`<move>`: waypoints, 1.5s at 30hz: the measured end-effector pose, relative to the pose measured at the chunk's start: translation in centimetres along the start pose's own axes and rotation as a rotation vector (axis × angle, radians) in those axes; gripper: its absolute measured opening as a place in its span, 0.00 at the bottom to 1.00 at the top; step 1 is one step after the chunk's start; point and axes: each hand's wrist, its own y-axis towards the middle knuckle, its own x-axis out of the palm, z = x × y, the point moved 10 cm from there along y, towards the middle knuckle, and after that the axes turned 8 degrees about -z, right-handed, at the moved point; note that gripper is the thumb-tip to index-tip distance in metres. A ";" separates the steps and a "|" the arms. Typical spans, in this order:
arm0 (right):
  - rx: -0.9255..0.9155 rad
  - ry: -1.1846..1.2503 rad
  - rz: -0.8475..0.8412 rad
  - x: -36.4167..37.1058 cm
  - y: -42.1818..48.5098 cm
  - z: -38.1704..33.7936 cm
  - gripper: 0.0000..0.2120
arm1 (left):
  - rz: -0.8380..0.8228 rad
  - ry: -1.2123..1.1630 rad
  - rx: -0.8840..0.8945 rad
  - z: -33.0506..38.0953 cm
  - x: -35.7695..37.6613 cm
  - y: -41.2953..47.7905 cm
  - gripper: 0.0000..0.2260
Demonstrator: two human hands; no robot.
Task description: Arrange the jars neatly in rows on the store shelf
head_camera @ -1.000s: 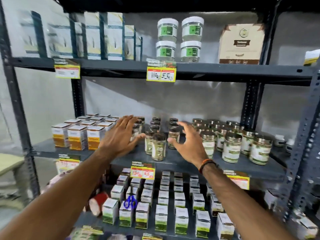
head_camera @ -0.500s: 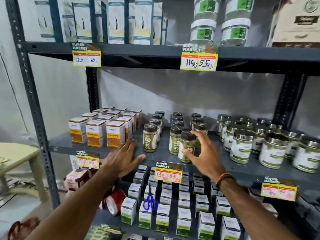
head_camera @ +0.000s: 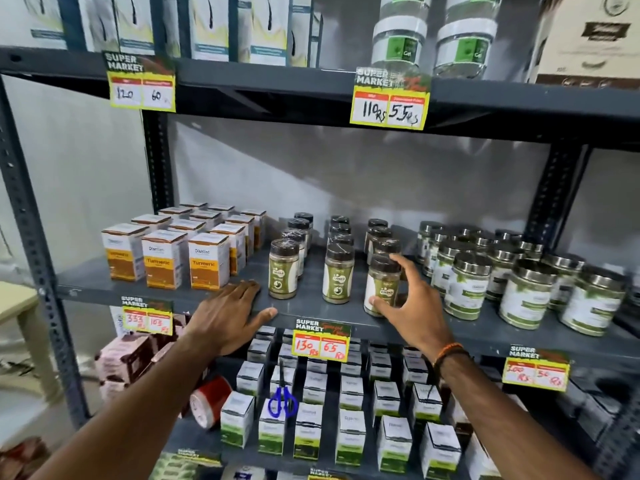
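- The turmeric boxes (head_camera: pixel 169 259) stand in tidy files at the left end of the middle shelf (head_camera: pixel 90 289), apart from the jars.
- The left hand (head_camera: pixel 230 315) lies flat and open on the shelf's front edge, just left of the first jar; it holds nothing and seems to serve as a brace.
- The brown-capped spice jars stand upright in three files running front to back: the left front jar (head_camera: pixel 283 269) and the middle front jar (head_camera: pixel 338 273) sit level with each other near the edge.
- The right hand (head_camera: pixel 414 306) is closed around the right front jar (head_camera: pixel 381 287), thumb low on the label, fingers curled round its far side; this jar stands nearer the edge than its two neighbours.
- The step in hand looks like squaring up the third file. The next move probably calls for easing this jar back into line and turning its label forward.
- The steel-lidded jars (head_camera: pixel 465 291) further right are bunched less evenly and likely wait their turn.
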 end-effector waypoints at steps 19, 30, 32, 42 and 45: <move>0.320 -0.108 -0.067 0.7 0.0 4.2 0.25 | -0.009 -0.007 -0.014 0.6 -0.2 -0.3 0.43; 0.375 -0.090 -0.057 0.9 0.5 4.5 0.22 | -0.022 -0.014 -0.023 0.5 -0.2 -0.4 0.45; 0.377 -0.088 -0.048 0.9 0.4 4.5 0.21 | -0.016 -0.012 -0.021 0.5 -0.2 -0.4 0.45; 0.391 -0.071 -0.045 0.9 0.4 4.6 0.21 | -0.016 -0.014 -0.024 0.3 0.0 -0.4 0.45; 0.399 -0.068 -0.041 1.0 0.4 4.7 0.22 | -0.011 -0.013 -0.023 0.2 0.0 -0.3 0.44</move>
